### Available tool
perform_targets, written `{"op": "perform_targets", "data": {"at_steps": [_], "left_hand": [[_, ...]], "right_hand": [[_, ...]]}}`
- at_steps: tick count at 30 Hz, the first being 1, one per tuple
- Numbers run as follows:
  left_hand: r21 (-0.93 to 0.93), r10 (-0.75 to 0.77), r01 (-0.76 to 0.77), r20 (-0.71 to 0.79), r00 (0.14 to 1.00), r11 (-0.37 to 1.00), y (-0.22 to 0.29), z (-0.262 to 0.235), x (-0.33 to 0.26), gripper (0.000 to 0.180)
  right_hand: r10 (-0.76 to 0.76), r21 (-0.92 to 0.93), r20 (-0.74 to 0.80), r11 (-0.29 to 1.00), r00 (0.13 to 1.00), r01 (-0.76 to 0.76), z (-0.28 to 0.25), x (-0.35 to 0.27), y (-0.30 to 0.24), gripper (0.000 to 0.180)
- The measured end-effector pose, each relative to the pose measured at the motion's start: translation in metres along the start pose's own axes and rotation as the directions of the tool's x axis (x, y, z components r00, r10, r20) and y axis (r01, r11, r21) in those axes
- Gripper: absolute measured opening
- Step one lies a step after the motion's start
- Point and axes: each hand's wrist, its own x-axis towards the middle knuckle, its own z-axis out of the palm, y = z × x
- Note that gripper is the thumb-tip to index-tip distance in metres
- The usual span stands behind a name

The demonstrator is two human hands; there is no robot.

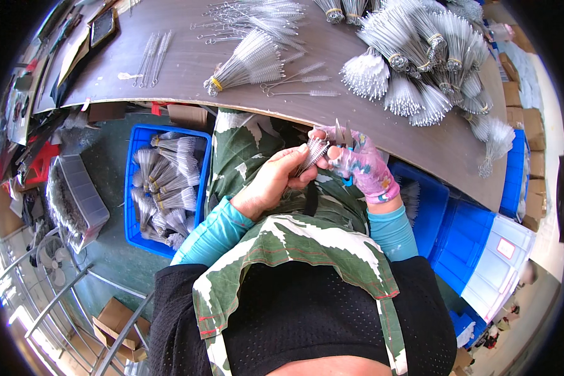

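Note:
Above my lap, close to the table's front edge, my bare left hand (271, 180) is closed on small wire brushes (314, 154) with pale bristles; how many it holds is unclear. My right hand (368, 170), in a pink flowered glove with bare fingertips, grips scissors (343, 134). Their metal blades point up, and a bit of blue handle shows below the hand. The right fingertips are beside the brushes, perhaps touching them. On the table (188, 78) ahead lies a fan-shaped brush bundle (252, 57) tied with a yellow band. Loose brushes (304, 80) lie near it.
Tied brush bundles (413, 53) are heaped at the table's right. Several single brushes (155, 59) lie at its left. A blue crate (130, 194) of bundles stands on the floor to my left, beside a grey crate (89, 182). Blue bins (460, 241) stand at my right.

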Motion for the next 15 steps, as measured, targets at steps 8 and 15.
{"op": "perform_targets", "data": {"at_steps": [8, 15], "left_hand": [[-0.004, -0.048, 0.048, 0.0, 0.999, 0.999, 0.014, -0.004, -0.008, 0.024], [0.436, 0.065, -0.029, -0.067, 0.996, 0.899, 0.037, -0.022, -0.035, 0.04]], "right_hand": [[-0.118, -0.212, -0.086, 0.973, 0.989, 0.097, 0.007, 0.011, 0.008, 0.021], [-0.11, -0.183, -0.101, 0.979, 0.989, 0.09, 0.014, 0.025, 0.019, 0.02]]}}
